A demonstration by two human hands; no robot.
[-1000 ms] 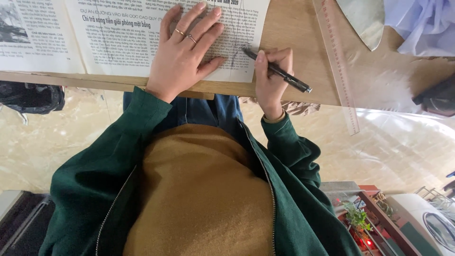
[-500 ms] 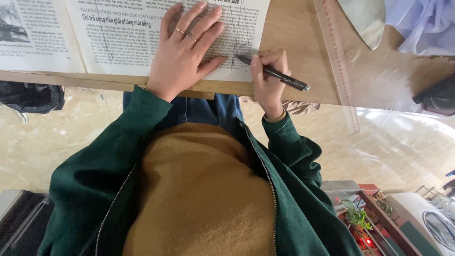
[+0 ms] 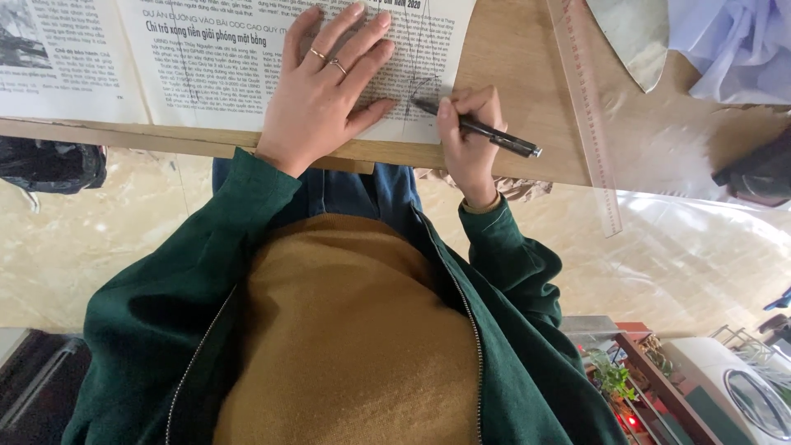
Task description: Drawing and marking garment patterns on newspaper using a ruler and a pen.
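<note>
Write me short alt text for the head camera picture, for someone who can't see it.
Seen from above, a person's right hand draws with a black pen on a newspaper that the left hand presses flat on a wooden table. A clear ruler lies to the right. The person wears a green jacket.

Newspaper point(image 3: 206, 58) is showing white paper with black print and a grey photograph at 9 o'clock. Pen point(image 3: 482, 130) is appearing black. Table point(image 3: 527, 74) is showing light brown wood grain. Ruler point(image 3: 589, 124) at 3 o'clock is appearing clear with fine dark markings. Jacket sleeve point(image 3: 206, 264) is showing dark green; sweater point(image 3: 346, 338) is showing mustard brown. Rings point(image 3: 328, 62) are appearing gold. Cloth point(image 3: 733, 45) at 2 o'clock is appearing pale lavender.
</note>
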